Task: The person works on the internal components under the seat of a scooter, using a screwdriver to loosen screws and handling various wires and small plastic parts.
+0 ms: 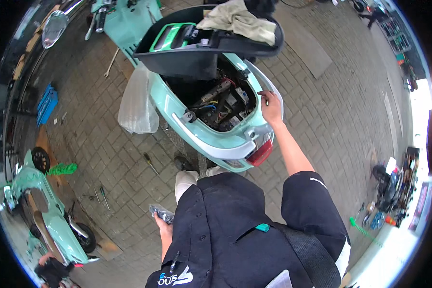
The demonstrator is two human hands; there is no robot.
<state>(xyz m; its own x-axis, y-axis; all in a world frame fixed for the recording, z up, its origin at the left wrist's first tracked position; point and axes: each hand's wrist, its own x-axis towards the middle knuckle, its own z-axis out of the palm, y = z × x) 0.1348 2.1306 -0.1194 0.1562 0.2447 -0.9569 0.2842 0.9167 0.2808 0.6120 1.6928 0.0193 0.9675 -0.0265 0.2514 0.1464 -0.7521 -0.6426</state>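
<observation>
A mint-green scooter stands in front of me, its rear body open over a cavity of wires and electronic parts. My right hand rests on the right rim of that opening, fingers loosely bent and apart, with no item visible in them. Low by my left side, my left hand is closed around a small clear plastic bag with dark contents. Across the scooter's front part of the opening lies a black tub, carrying a beige cloth and a green-framed case.
Bubble wrap hangs against the scooter's left side. On the paved floor lie a screwdriver, a wrench and other tools. Another green scooter and a person are at lower left. A blue object sits farther left.
</observation>
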